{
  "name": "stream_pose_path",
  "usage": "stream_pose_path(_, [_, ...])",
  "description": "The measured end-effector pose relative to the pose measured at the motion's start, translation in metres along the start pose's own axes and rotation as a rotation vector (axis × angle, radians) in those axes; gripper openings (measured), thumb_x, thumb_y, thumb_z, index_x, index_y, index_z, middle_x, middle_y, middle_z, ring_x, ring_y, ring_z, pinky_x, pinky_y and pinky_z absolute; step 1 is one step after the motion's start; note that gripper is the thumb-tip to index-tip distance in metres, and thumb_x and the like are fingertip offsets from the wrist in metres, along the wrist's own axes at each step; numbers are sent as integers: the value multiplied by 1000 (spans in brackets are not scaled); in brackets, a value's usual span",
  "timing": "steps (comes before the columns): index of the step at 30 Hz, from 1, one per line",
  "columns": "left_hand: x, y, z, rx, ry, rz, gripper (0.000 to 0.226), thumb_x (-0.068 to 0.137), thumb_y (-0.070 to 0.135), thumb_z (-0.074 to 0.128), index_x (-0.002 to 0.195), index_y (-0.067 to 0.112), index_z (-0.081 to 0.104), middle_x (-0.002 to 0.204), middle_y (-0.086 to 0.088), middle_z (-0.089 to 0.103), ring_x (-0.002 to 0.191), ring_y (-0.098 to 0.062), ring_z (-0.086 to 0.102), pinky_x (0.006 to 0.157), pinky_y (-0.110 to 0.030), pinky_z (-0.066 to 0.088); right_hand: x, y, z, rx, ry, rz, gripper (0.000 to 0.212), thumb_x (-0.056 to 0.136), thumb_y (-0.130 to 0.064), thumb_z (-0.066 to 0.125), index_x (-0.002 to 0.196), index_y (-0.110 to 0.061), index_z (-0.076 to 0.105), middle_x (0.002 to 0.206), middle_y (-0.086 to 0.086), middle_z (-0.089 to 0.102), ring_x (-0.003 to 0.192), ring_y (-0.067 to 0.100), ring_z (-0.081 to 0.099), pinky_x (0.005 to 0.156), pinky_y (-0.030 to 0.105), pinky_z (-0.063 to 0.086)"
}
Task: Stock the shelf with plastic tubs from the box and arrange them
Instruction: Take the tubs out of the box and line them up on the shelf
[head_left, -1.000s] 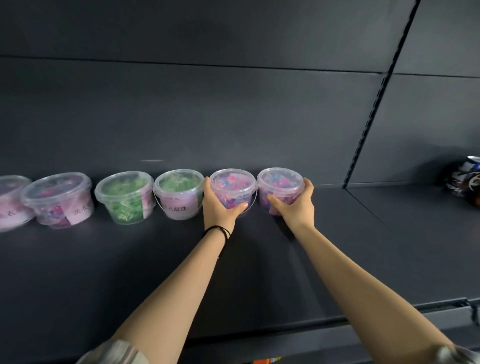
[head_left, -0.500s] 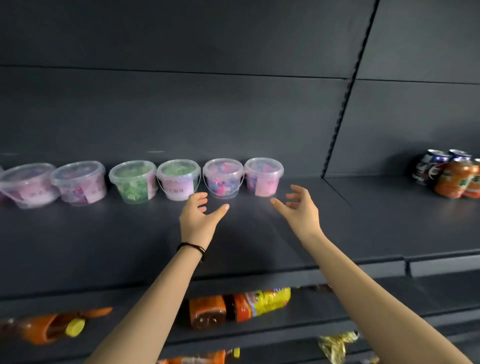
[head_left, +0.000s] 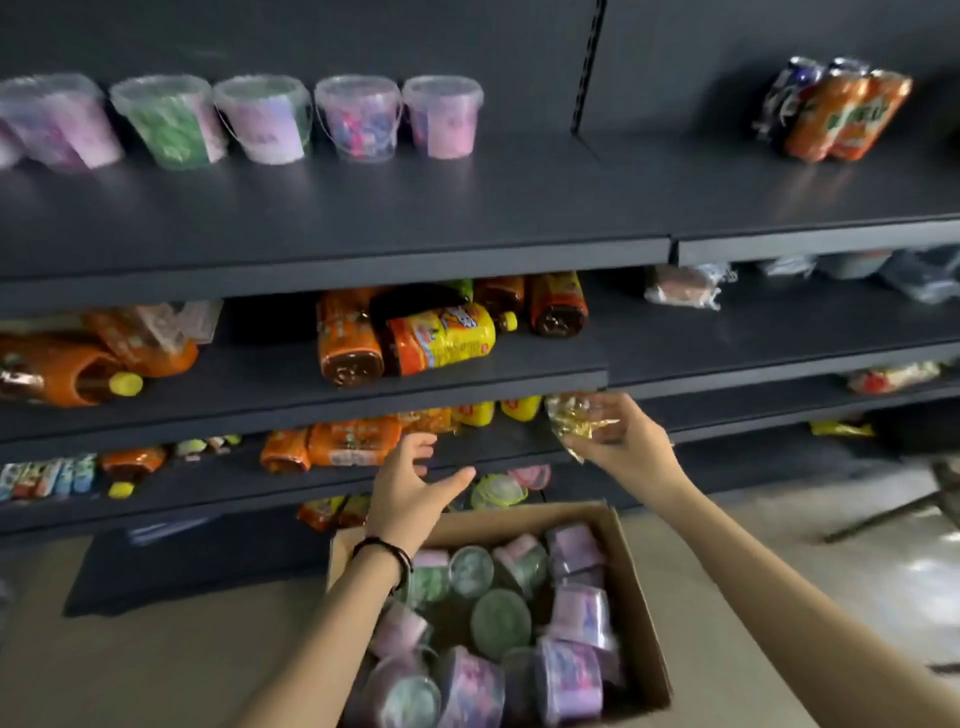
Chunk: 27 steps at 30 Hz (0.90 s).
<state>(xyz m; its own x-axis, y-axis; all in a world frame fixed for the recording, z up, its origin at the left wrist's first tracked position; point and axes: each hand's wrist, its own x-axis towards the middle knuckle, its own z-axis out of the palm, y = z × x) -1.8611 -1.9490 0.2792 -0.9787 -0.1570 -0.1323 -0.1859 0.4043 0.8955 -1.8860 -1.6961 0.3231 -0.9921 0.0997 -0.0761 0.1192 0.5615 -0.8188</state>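
Dark matte metal shelving (head_left: 467, 208) carried a row of clear, round, tapered plastic tubs (head_left: 358, 119) standing upright at its back, lids up, while more lay tumbled every way in the cardboard box (head_left: 519, 519) below, with the left hand (head_left: 410, 493) and right hand (head_left: 634, 452) above it, fingers spread and empty.

Top shelf (head_left: 363, 218): the row of tubs (head_left: 260, 119) lines the back edge from the left corner. You can pass along the bare front strip, and at the back between the last tub (head_left: 441, 117) and the upright post (head_left: 587, 67). Cans (head_left: 836, 114) block the back edge beyond it. Box (head_left: 641, 597): top open, loose tubs (head_left: 498, 618) packed wall to wall.
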Motion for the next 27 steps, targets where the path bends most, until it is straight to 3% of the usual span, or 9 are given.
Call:
stream_pose_path(3, [-19, -57, 41, 101, -128, -176, 59, 68, 34, 86, 118, 21, 56, 120, -2, 58, 106, -17, 56, 86, -27, 45, -28, 70, 10, -50, -37, 159, 58, 69, -24, 86, 118, -12, 58, 103, 5, 64, 81, 17, 61, 63, 4, 38])
stream_pose_path(8, [-52, -141, 115, 145, -316, -374, 62, 64, 37, 88, 114, 20, 56, 118, -4, 60, 108, -17, 57, 92, -29, 46, -65, 182, 49, -139, -141, 363, 50, 68, -24, 87, 109, -11, 62, 89, -8, 67, 69, -12, 59, 57, 1, 36])
stream_pose_path(9, [-56, -157, 131, 138, -339, -409, 65, 63, 38, 89, 115, 19, 55, 119, -4, 60, 107, -16, 56, 93, -29, 45, -68, 203, 61, -161, -164, 394, 46, 69, -29, 86, 105, -13, 62, 93, -5, 69, 76, -9, 62, 59, 4, 37])
stream_pose_path(12, [-67, -198, 174, 108, -405, -491, 75, 60, 37, 90, 122, 16, 53, 125, -6, 59, 108, -16, 56, 96, -31, 47, -69, 260, 94, -238, -231, 511, 63, 72, -41, 82, 120, -9, 56, 118, 11, 61, 108, 27, 59, 81, 27, 43])
stream_pose_path(15, [-79, -233, 208, 82, -507, -558, 95, 61, 40, 90, 139, 15, 42, 140, -9, 48, 124, -21, 49, 105, -35, 42, -64, 302, 124, -189, -227, 689, 83, 69, -47, 81, 133, -9, 44, 129, 18, 52, 117, 35, 51, 93, 36, 43])
stream_pose_path(19, [-87, -261, 239, 220, -614, -495, 115, 58, 60, 84, 149, 17, 27, 149, -8, 39, 135, -25, 38, 108, -34, 35, -53, 335, 152, -141, -199, 772, 90, 71, -47, 80, 139, -10, 35, 133, 16, 50, 118, 34, 51, 89, 35, 44])
stream_pose_path(22, [-83, -269, 255, 304, -666, -427, 120, 54, 69, 80, 150, 21, 25, 152, -4, 35, 138, -25, 32, 112, -41, 31, -46, 349, 159, -135, -184, 771, 87, 68, -48, 82, 135, -12, 40, 126, 12, 54, 111, 29, 55, 81, 33, 49])
stream_pose_path(25, [-77, -275, 263, 478, -804, -315, 123, 49, 78, 73, 149, 29, 21, 154, 0, 29, 141, -26, 28, 113, -48, 27, -44, 358, 159, -128, -194, 753, 82, 63, -50, 85, 127, -14, 47, 117, 6, 59, 104, 25, 59, 87, 38, 52])
stream_pose_path(27, [-74, -280, 264, 560, -871, -284, 127, 48, 79, 71, 150, 31, 11, 157, 1, 23, 143, -26, 26, 112, -50, 24, -45, 361, 159, -86, -194, 764, 80, 61, -50, 86, 123, -17, 48, 111, 0, 62, 97, 20, 62, 81, 35, 55])
